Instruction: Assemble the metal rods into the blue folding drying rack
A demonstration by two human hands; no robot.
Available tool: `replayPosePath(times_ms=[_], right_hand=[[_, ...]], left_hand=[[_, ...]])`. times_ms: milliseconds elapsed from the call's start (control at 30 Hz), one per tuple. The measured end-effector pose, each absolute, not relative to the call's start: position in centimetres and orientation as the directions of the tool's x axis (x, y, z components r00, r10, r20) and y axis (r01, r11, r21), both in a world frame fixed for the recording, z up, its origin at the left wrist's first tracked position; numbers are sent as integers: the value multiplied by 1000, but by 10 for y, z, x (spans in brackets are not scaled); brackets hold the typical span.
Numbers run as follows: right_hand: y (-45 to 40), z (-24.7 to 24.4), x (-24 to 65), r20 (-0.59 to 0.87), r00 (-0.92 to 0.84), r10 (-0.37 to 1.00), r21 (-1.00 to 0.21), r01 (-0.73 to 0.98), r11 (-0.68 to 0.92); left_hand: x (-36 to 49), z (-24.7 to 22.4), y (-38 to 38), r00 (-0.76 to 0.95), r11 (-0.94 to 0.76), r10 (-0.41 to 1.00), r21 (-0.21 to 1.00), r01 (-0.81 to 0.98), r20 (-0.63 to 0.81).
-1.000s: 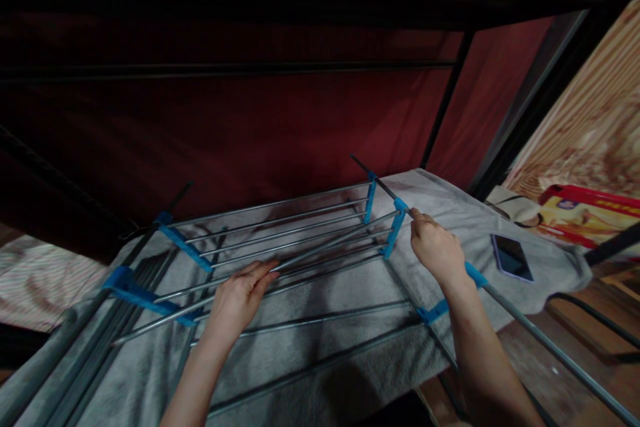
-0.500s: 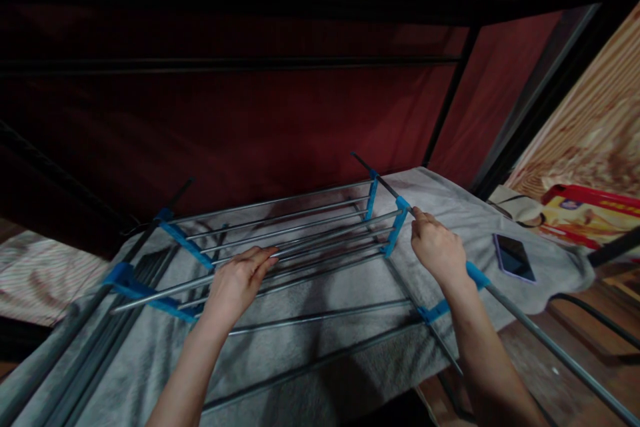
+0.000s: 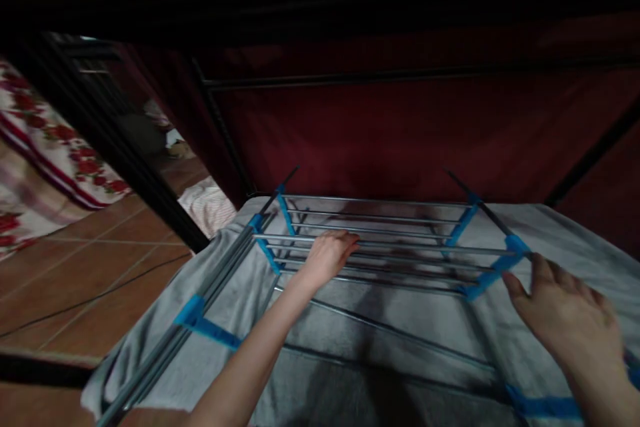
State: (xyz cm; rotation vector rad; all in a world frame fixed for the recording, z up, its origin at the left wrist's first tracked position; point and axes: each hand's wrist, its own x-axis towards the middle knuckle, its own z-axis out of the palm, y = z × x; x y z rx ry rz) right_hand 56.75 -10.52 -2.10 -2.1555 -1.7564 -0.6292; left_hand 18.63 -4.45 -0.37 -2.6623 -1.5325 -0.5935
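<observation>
A rack of thin grey metal rods (image 3: 400, 246) joined by blue plastic brackets (image 3: 495, 268) lies on a grey cloth (image 3: 400, 320). My left hand (image 3: 331, 255) is over the front upper rod near the rack's middle, its fingers curled round that rod. At the right end, my right hand (image 3: 565, 300) is beside the upper blue bracket, thumb and fingers apart, with the fingertips near the end of the side tube. Another blue bracket (image 3: 210, 328) sits on the side tubes at the left front.
A dark metal frame (image 3: 120, 140) surrounds the cloth-covered surface, with a dark red panel (image 3: 390, 140) behind it. Tiled floor (image 3: 100, 260) with a thin cable shows at the left, beside a floral cloth (image 3: 65, 147).
The view has swung left, bringing the floor into sight and losing the phone and red box. My right hand's fingers have spread from the side tube. My left hand remains at the front upper rod.
</observation>
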Motion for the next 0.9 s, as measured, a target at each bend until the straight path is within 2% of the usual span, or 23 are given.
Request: replayPosePath(times_ms=[133, 200, 300, 467, 667, 733, 833, 900], right_hand=[[-81, -38, 542, 692, -72, 718, -42, 989, 139], [-67, -45, 516, 713, -182, 677, -55, 948, 313], [-47, -52, 475, 675, -320, 665, -42, 883, 467], [-26, -48, 434, 519, -528, 672, 42, 801, 597], [-20, -48, 433, 470, -566, 677, 113, 799, 590], [-21, -52, 434, 472, -564, 678, 121, 803, 583], [-21, -57, 433, 477, -555, 682, 128, 811, 571], [-21, -60, 433, 479, -559, 676, 128, 807, 576]], left_hand=[[187, -1, -45, 467, -529, 826, 148, 836, 316], [187, 2, -46, 477, -531, 827, 136, 836, 299], [187, 5, -47, 482, -529, 832, 131, 838, 276], [187, 5, -44, 489, -535, 833, 146, 832, 260], [170, 33, -29, 575, -596, 802, 145, 790, 161], [148, 50, -22, 472, -503, 864, 231, 833, 177], [97, 73, -12, 159, -248, 957, 403, 881, 241], [59, 81, -8, -32, -92, 974, 523, 847, 222]])
